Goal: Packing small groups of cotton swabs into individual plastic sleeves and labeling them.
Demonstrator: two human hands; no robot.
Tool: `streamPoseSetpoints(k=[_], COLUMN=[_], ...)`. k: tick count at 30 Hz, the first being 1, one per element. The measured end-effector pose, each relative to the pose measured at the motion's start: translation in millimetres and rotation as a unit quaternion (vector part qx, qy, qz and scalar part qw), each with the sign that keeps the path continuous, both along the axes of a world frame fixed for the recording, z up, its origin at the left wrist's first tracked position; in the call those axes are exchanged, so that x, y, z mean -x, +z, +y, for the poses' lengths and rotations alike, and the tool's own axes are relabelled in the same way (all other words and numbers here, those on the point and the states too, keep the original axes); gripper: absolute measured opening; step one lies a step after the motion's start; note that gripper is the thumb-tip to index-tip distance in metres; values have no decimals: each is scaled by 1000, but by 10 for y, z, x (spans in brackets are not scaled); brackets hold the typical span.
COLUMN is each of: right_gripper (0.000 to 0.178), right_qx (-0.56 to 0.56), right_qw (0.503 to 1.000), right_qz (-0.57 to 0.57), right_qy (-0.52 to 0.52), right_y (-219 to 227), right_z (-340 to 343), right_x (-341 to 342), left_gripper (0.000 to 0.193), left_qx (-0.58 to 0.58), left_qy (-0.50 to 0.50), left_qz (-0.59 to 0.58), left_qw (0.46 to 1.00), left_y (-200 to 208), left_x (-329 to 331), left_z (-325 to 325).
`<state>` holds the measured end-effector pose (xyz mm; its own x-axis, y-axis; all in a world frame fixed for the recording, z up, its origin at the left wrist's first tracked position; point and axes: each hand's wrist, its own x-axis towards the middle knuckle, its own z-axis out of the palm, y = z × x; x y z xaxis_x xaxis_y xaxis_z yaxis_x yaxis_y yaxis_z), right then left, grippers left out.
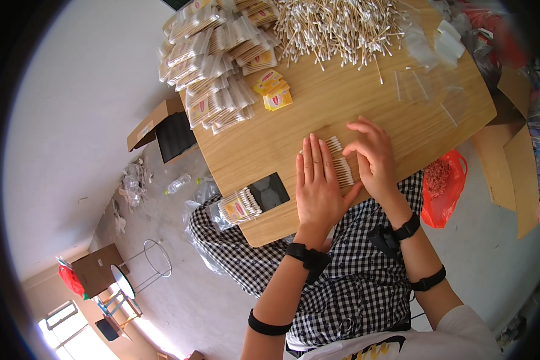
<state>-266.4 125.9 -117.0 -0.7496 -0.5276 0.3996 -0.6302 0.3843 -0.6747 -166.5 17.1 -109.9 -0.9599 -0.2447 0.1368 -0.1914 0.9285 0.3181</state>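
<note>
My left hand (pixel 315 189) lies flat with its fingers stretched out over a row of cotton swabs (pixel 343 172) near the front edge of the table. Part of the row is hidden beneath it. At the row's right side, my right hand (pixel 373 161) is held with fingers bent and apart, and nothing shows between them. To the left, a packed bundle of cotton swabs (pixel 241 205) with a yellow card sits by a dark flat pad (pixel 269 191) at the table's edge.
Across the wooden table (pixel 336 99) lie a big heap of loose swabs (pixel 342 27), stacked filled packets (pixel 216 66), yellow cards (pixel 274 91) and clear bags (pixel 429 87). A red plastic bag (pixel 444 195) hangs at the right edge, beside an open cardboard box (pixel 510 162).
</note>
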Motion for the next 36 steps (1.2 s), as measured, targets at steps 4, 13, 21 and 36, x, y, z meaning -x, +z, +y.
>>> streamPoseSetpoints(k=[4, 13, 21, 36], right_gripper=[20, 13, 14, 14], right_qx=[-3, 0, -32, -35], right_qw=[1000, 999, 996, 995], right_qz=[-4, -32, -49, 77], right_qy=[-11, -4, 72, -46], right_y=[13, 51, 128, 25], right_z=[-30, -62, -95, -29], right_x=[-11, 29, 151, 401], left_gripper=[99, 101, 100, 105], left_qx=[-3, -26, -22, -20], left_qy=[0, 4, 2, -12], left_qz=[-13, -19, 1, -58], left_qw=[1000, 999, 1000, 998], left_y=[-26, -5, -10, 65], left_x=[-11, -22, -164, -355], left_z=[-8, -4, 24, 88])
